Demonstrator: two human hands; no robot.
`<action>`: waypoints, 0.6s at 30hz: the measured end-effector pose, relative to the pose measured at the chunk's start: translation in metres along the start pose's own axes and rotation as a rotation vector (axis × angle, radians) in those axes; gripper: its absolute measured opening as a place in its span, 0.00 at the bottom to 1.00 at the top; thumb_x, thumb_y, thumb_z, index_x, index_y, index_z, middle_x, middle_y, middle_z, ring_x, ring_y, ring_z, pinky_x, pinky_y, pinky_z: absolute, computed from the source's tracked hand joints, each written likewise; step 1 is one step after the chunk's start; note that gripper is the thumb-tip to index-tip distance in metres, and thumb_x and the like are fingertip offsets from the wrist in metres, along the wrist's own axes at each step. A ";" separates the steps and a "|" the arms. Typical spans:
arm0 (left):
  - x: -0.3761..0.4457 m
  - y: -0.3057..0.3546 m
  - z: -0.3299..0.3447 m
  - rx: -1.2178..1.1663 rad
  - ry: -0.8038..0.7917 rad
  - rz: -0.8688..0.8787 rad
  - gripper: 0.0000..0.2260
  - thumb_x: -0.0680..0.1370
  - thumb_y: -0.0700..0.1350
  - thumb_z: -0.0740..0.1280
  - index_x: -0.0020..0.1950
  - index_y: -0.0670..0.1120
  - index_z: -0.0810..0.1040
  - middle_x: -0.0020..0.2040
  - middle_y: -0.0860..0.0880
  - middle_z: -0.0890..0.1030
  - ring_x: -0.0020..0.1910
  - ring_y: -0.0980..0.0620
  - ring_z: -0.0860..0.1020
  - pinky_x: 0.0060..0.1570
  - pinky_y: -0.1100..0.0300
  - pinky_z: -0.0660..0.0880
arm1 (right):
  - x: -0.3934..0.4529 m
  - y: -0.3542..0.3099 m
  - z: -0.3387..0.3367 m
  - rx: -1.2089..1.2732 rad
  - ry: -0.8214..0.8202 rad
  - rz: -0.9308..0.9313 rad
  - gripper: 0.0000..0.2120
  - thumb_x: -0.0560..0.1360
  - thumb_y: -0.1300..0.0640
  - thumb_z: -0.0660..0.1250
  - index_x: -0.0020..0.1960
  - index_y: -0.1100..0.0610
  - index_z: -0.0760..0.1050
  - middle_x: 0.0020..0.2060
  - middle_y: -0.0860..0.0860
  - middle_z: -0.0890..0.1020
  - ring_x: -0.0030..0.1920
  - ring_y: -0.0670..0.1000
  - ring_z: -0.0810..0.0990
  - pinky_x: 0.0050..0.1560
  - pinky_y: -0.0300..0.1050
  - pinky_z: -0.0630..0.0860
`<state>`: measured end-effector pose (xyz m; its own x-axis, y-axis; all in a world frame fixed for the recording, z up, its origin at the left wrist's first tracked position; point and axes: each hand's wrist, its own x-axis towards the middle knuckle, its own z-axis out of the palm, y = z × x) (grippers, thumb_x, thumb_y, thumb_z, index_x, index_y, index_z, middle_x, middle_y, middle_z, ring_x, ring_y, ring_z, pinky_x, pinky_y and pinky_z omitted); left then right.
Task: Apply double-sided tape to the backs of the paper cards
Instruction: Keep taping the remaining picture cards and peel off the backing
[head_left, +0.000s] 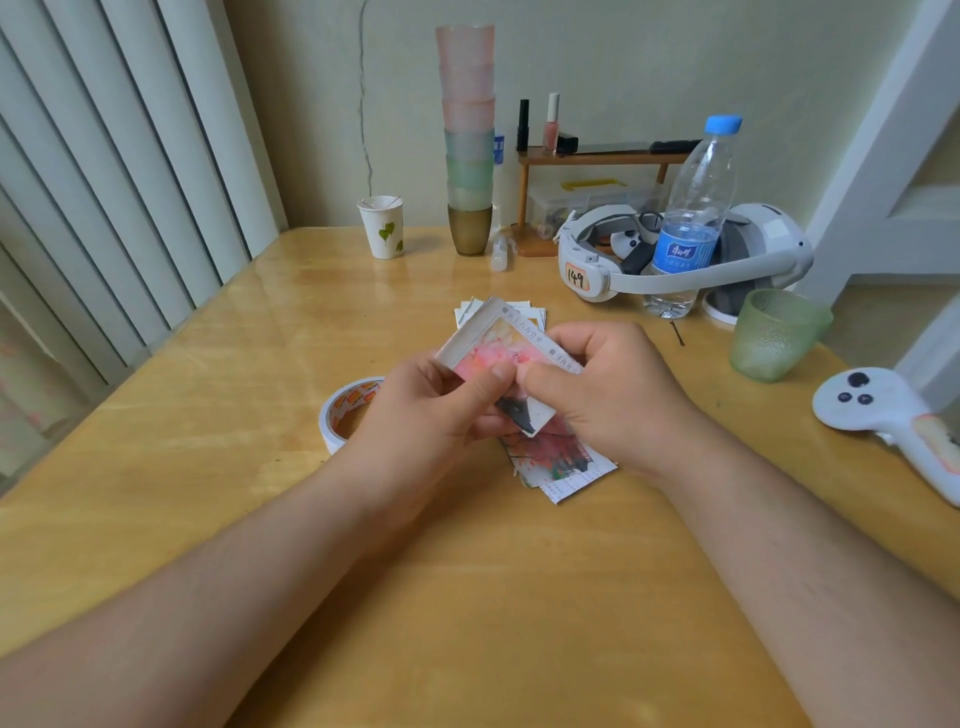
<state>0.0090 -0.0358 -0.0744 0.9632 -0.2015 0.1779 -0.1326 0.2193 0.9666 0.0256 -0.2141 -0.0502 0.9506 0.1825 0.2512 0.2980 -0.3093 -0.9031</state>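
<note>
Wood table (208, 467) w/ tape roll (345, 413), blinds (104, 182) left.

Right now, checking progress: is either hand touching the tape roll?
Cannot tell: in the head view the left hand overlaps the tape roll, hiding any contact; the right hand is apart.

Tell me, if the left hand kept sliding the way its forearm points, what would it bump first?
Probably the right hand, already close against the left hand on the card; depth is unclear.
</note>
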 end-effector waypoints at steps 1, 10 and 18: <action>0.000 0.000 0.001 -0.026 -0.004 -0.006 0.09 0.78 0.43 0.70 0.55 0.42 0.85 0.44 0.47 0.87 0.41 0.53 0.85 0.44 0.61 0.82 | -0.001 -0.001 0.001 0.058 -0.004 0.009 0.02 0.73 0.56 0.74 0.44 0.53 0.86 0.38 0.54 0.87 0.43 0.62 0.86 0.46 0.65 0.84; -0.001 -0.001 -0.002 0.134 -0.020 0.043 0.11 0.86 0.41 0.63 0.65 0.43 0.81 0.59 0.43 0.86 0.59 0.40 0.84 0.62 0.41 0.81 | 0.000 0.005 -0.004 0.127 -0.101 0.039 0.03 0.75 0.57 0.75 0.48 0.54 0.87 0.44 0.56 0.88 0.50 0.64 0.87 0.55 0.67 0.82; -0.002 0.002 -0.015 0.630 -0.008 0.169 0.13 0.80 0.58 0.69 0.59 0.53 0.84 0.48 0.51 0.87 0.48 0.43 0.85 0.49 0.39 0.81 | 0.002 0.005 -0.012 -0.002 -0.098 -0.076 0.10 0.69 0.46 0.77 0.49 0.47 0.87 0.44 0.53 0.88 0.49 0.62 0.86 0.52 0.67 0.82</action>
<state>0.0106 -0.0211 -0.0753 0.9158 -0.2207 0.3355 -0.3957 -0.3529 0.8479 0.0295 -0.2261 -0.0502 0.9123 0.2958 0.2833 0.3689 -0.2926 -0.8822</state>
